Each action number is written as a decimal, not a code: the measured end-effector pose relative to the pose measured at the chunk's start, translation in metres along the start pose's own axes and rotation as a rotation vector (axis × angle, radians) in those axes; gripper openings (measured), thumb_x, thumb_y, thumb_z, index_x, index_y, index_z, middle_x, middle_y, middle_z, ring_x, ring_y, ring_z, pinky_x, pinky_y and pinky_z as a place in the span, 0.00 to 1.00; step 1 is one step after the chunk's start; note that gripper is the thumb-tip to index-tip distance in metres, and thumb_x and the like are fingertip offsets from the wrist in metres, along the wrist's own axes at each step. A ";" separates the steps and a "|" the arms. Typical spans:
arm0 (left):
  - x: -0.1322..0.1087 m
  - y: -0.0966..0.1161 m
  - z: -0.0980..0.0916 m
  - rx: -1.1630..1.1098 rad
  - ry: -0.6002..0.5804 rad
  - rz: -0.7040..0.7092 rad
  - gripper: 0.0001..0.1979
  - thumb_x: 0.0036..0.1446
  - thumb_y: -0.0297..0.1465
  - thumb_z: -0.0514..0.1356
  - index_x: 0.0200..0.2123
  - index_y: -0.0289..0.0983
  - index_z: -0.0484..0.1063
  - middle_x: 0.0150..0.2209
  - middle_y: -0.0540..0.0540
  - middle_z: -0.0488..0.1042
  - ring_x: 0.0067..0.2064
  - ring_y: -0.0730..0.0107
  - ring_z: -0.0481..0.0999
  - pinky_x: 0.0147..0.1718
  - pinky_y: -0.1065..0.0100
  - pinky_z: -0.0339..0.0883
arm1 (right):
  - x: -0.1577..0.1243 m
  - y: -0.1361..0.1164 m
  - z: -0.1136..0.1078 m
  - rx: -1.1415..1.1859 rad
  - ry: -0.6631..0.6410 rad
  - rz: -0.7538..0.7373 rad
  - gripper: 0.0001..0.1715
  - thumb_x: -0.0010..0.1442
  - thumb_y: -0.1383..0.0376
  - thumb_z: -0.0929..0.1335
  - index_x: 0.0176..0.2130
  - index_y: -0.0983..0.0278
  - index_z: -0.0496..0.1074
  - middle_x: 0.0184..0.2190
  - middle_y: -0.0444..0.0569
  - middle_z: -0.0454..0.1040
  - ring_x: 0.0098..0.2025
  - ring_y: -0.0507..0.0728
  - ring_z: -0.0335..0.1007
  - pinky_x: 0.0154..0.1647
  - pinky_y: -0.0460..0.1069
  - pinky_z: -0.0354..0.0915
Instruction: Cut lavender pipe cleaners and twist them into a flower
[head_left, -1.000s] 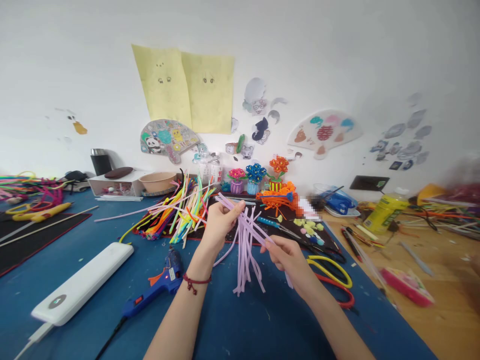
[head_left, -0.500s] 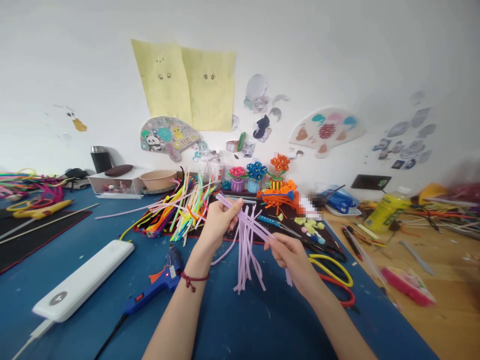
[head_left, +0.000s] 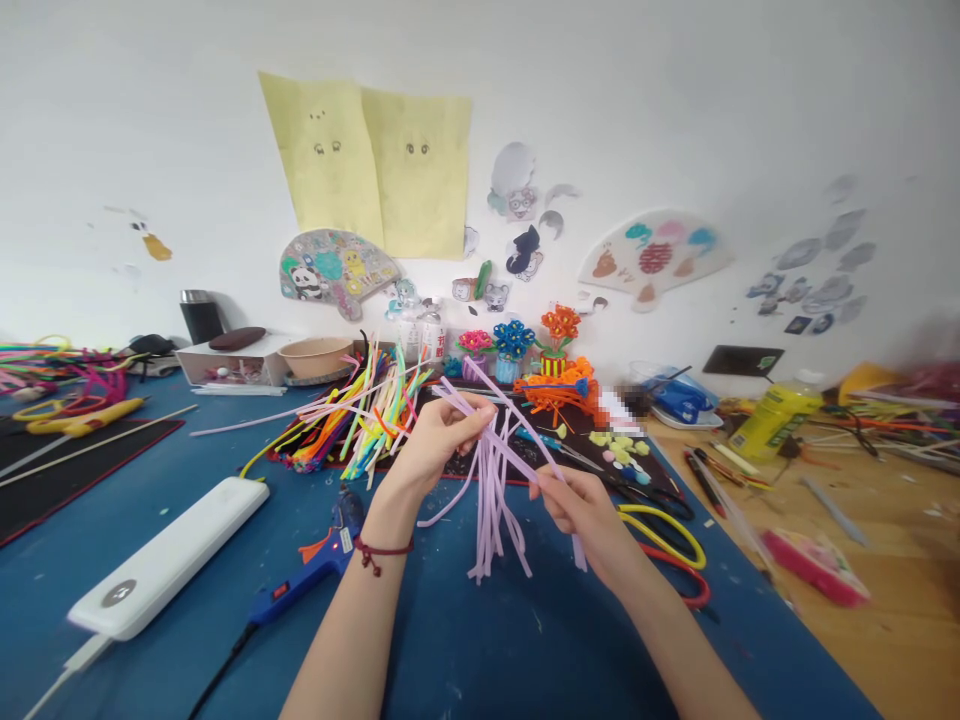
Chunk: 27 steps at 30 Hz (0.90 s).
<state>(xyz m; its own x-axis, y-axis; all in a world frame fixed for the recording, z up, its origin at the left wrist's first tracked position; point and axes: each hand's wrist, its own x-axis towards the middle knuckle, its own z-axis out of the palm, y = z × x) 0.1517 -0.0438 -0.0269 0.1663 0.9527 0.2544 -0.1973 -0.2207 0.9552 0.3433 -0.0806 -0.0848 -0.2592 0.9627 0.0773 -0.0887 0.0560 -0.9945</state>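
Lavender pipe cleaners (head_left: 491, 510) hang in a loose bundle above the blue table mat. My left hand (head_left: 442, 440) pinches some of them near their upper end between thumb and fingers. On the right, my right hand (head_left: 581, 510) is closed on lavender stems that slant down from the left hand. One stem angles up and away to the upper left, crossing the others. Just left of my left forearm lies a blue glue gun (head_left: 315, 570), and scissors (head_left: 664, 540) with yellow and red handles lie beside my right hand.
Behind the hands are a pile of multicoloured pipe cleaners (head_left: 382, 420), orange pipe cleaners (head_left: 559, 385) and small potted pipe-cleaner flowers (head_left: 514, 345). A white power strip (head_left: 172, 555) lies left. A yellow-green bottle (head_left: 776, 415) stands on the wood at right.
One lavender stem has swung apart from the slanting group, its top end now pointing up and away. The left hand has shifted slightly; both hands keep their pinch.
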 end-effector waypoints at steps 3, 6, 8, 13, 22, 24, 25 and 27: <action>-0.004 0.001 0.008 0.062 -0.102 0.045 0.15 0.47 0.38 0.67 0.34 0.33 0.75 0.20 0.55 0.62 0.20 0.82 0.56 0.19 0.74 0.46 | 0.000 0.001 0.000 -0.047 0.014 -0.012 0.21 0.56 0.50 0.68 0.26 0.65 0.69 0.15 0.35 0.48 0.18 0.47 0.38 0.19 0.47 0.36; -0.008 0.002 0.020 0.109 -0.135 0.102 0.14 0.48 0.37 0.67 0.34 0.34 0.76 0.19 0.55 0.60 0.21 0.81 0.55 0.21 0.73 0.47 | 0.000 0.001 0.000 -0.079 0.012 -0.029 0.21 0.57 0.50 0.67 0.26 0.65 0.69 0.15 0.36 0.48 0.19 0.48 0.39 0.20 0.47 0.37; -0.010 0.001 0.028 0.141 -0.126 0.122 0.14 0.47 0.37 0.67 0.34 0.34 0.76 0.18 0.56 0.57 0.21 0.80 0.54 0.21 0.73 0.46 | 0.001 0.001 0.000 -0.107 0.015 -0.033 0.22 0.56 0.49 0.67 0.25 0.65 0.70 0.15 0.37 0.49 0.19 0.48 0.40 0.20 0.47 0.37; -0.012 -0.002 0.039 0.237 -0.129 0.108 0.13 0.46 0.38 0.67 0.29 0.34 0.76 0.16 0.57 0.51 0.20 0.80 0.48 0.20 0.72 0.40 | 0.001 0.001 0.001 -0.159 0.023 -0.035 0.23 0.55 0.48 0.67 0.24 0.66 0.70 0.16 0.38 0.52 0.20 0.48 0.41 0.20 0.47 0.38; -0.012 -0.001 0.040 0.163 -0.149 0.124 0.15 0.46 0.37 0.67 0.36 0.34 0.76 0.17 0.58 0.53 0.20 0.80 0.50 0.20 0.73 0.44 | 0.000 0.000 0.000 -0.169 0.014 -0.040 0.22 0.55 0.50 0.67 0.24 0.65 0.71 0.16 0.39 0.52 0.20 0.48 0.42 0.20 0.47 0.38; -0.013 -0.002 0.042 0.182 -0.143 0.114 0.14 0.46 0.38 0.67 0.33 0.34 0.77 0.16 0.57 0.54 0.19 0.81 0.50 0.19 0.73 0.43 | 0.000 0.000 0.001 -0.185 0.018 -0.042 0.22 0.55 0.50 0.67 0.24 0.66 0.71 0.16 0.39 0.53 0.19 0.48 0.41 0.20 0.47 0.37; -0.013 -0.003 0.043 0.190 -0.152 0.103 0.13 0.47 0.38 0.66 0.31 0.34 0.77 0.16 0.56 0.56 0.19 0.81 0.52 0.19 0.73 0.43 | 0.000 0.001 0.001 -0.194 0.018 -0.044 0.22 0.55 0.49 0.67 0.24 0.66 0.71 0.16 0.39 0.53 0.19 0.48 0.41 0.20 0.47 0.38; -0.014 -0.004 0.044 0.199 -0.178 0.077 0.13 0.49 0.39 0.65 0.27 0.34 0.75 0.17 0.53 0.64 0.18 0.80 0.56 0.18 0.73 0.46 | 0.000 0.001 0.001 -0.206 0.014 -0.049 0.23 0.55 0.50 0.67 0.24 0.66 0.71 0.16 0.39 0.53 0.19 0.48 0.42 0.20 0.47 0.38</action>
<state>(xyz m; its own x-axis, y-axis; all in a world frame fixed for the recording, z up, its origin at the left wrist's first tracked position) 0.1928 -0.0651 -0.0281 0.3283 0.8837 0.3335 -0.0255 -0.3446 0.9384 0.3418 -0.0804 -0.0857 -0.2457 0.9610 0.1268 0.0981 0.1548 -0.9831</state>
